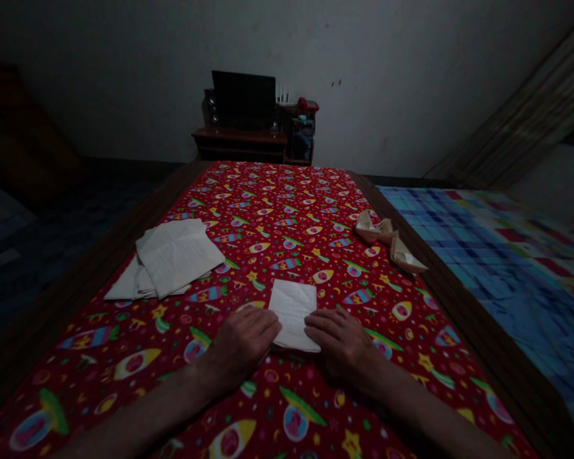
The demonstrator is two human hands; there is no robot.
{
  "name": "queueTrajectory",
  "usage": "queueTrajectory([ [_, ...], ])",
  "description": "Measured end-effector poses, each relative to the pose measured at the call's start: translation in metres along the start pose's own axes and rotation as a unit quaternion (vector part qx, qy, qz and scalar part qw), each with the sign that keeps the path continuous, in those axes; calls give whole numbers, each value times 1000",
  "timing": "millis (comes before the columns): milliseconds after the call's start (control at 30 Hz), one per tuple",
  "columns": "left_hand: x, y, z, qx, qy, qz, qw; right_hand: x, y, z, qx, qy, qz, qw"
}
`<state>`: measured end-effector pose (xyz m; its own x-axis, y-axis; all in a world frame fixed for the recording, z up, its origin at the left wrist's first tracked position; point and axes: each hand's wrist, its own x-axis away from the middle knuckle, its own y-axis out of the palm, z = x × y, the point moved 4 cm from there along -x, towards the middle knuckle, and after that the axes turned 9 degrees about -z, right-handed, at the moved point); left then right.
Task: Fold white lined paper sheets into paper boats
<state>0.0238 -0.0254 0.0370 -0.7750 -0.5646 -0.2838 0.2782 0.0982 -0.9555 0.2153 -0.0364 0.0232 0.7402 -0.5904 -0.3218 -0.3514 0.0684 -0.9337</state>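
Note:
A small folded sheet of white paper (294, 312) lies on the red patterned cloth between my hands. Its near edge bulges slightly off the cloth. My left hand (249, 338) has its fingers bent together over the paper's left edge, with the thumb out of sight. On the opposite edge rests my right hand (339, 341), its fingers pressed together on the paper and its thumb hidden too. To the left is a loose stack of white paper sheets (179, 255). Several folded paper shapes (374, 228), like small boats, stand at the right.
The red cloth (277, 210) covers a long dark-edged table. Beyond its far end stand a monitor (243, 99) and a red telephone (307, 104) on a wooden desk (239, 136). A blue checked bedspread (425, 255) is to the right, beside a curtain (530, 108).

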Motion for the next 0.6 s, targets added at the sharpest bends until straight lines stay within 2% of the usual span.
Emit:
queueTrajectory([
  [133, -1, 3, -12, 135, -45, -2, 990, 3, 4, 9, -119, 53, 29, 991],
  [233, -1, 9, -27, 244, -100, 4, 964, 1, 3, 17, -212, 152, 34, 965],
  [300, -3, 12, -35, 275, -144, 0, 951, -1, 4, 22, -246, 228, 24, 942],
  [433, -10, 13, -44, 263, -239, -21, 934, -8, 8, 29, -274, 302, 5, 913],
  [600, -25, 11, -49, 190, -324, -76, 924, -19, 9, 38, -220, 324, 5, 920],
])
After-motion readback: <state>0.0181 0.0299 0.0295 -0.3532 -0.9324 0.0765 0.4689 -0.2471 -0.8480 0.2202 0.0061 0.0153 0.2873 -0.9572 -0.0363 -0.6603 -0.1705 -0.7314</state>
